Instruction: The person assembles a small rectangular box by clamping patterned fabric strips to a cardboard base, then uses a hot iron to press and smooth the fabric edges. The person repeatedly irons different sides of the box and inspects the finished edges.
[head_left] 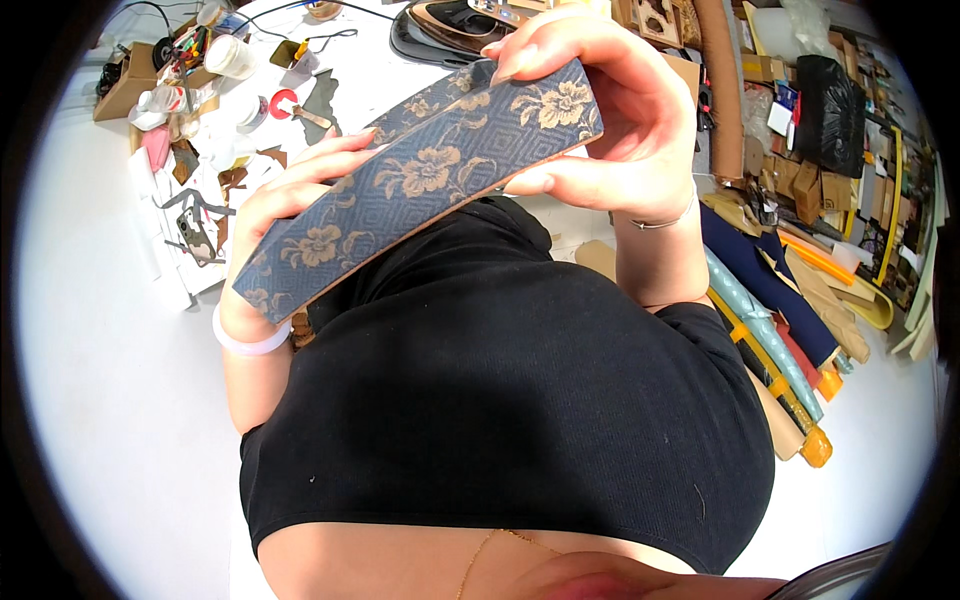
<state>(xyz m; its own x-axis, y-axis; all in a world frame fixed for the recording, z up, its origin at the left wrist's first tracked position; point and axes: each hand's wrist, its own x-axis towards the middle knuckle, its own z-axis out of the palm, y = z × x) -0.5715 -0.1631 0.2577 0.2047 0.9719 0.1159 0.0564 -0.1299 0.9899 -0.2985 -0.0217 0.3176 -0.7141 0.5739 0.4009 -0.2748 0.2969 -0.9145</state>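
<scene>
Held up at a slant before my chest is a long, slim piece covered in dark blue material with tan flowers. A second patterned face runs along its upper edge, and a thin brown edge shows below; its exact kind is unclear. My right hand grips the upper right end, thumb at the lower edge and fingers over the top. My left hand is closed around the left part from behind, fingertips showing at the upper edge. Its thumb and palm are hidden behind the piece.
On the white table stand a white jar, a dark machine and a cardboard box. A phone lies near its left edge. Several material rolls lie on the right; a tall brown roll stands beside the table.
</scene>
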